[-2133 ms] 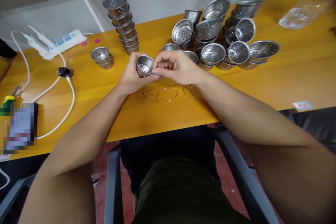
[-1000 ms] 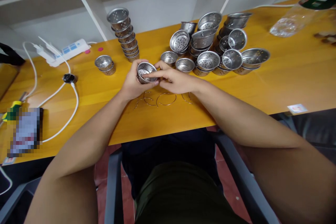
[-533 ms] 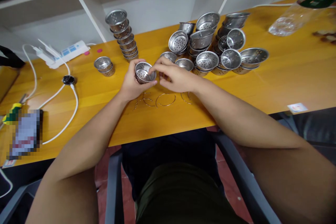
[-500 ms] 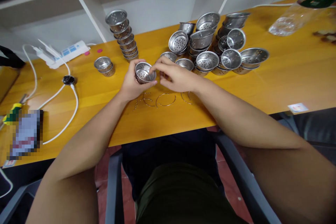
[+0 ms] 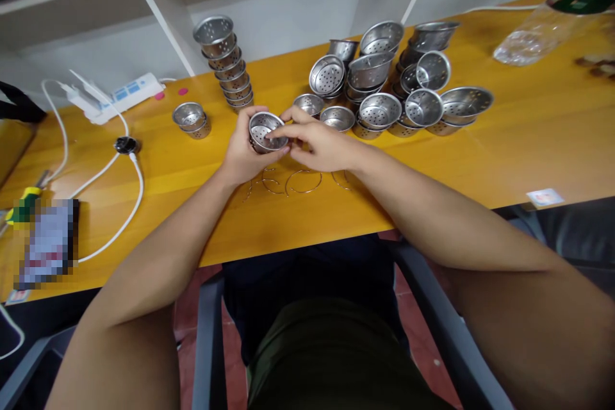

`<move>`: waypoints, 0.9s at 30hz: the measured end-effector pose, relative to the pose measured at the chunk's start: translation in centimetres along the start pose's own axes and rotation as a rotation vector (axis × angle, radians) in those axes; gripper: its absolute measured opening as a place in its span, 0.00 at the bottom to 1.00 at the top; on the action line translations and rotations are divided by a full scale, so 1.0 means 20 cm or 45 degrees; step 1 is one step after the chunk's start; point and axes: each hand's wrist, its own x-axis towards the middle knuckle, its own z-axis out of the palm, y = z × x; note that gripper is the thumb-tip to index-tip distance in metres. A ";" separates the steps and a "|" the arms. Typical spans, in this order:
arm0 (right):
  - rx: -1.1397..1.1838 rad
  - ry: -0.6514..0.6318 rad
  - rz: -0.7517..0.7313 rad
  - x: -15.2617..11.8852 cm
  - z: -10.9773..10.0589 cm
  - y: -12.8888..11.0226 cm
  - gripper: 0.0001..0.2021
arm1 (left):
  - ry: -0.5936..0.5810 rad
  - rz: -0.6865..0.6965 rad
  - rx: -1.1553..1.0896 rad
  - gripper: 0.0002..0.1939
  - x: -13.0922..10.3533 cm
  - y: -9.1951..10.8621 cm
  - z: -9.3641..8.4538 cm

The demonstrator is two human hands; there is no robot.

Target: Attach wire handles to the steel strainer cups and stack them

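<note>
Cradling the metal cup (image 5: 258, 125) in our left hand (image 5: 240, 150), we grasp it round its outer wall, the thumb along the near side, its mouth facing up toward us above the table (image 5: 269, 230). Our right hand (image 5: 319, 144) has a forefinger pointing into the cup over the rim; whether it pinches anything (the other fingers are partly hidden) we cannot tell. We judge the cup light and stiff, thin sheet metal by its look, hardly fragile though perhaps easy to dent. Smooth metal may slip, so we would hold it round the side just below the flared rim, where the punched holes should add some grip. Thin wire pieces (image 5: 307, 193) lie just below our hands.
</note>
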 end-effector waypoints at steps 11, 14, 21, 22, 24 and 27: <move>-0.033 0.013 0.090 0.01 -0.02 -0.03 0.24 | 0.003 -0.099 0.021 0.57 0.00 0.02 0.01; -0.013 -0.018 0.098 0.01 0.00 -0.02 0.28 | -0.019 -0.129 0.010 0.56 0.00 0.04 0.02; 0.010 -0.031 0.123 0.01 0.01 -0.03 0.28 | -0.015 -0.123 0.044 0.53 -0.01 0.04 0.02; 0.004 -0.013 0.118 0.01 0.00 -0.04 0.28 | -0.009 -0.116 0.049 0.54 -0.01 0.04 0.02; -0.007 0.027 0.134 0.01 -0.01 -0.06 0.27 | 0.002 -0.098 0.054 0.55 0.00 0.03 0.02; -0.038 0.033 0.161 0.01 -0.02 -0.07 0.23 | 0.008 -0.072 0.039 0.55 0.00 0.03 0.02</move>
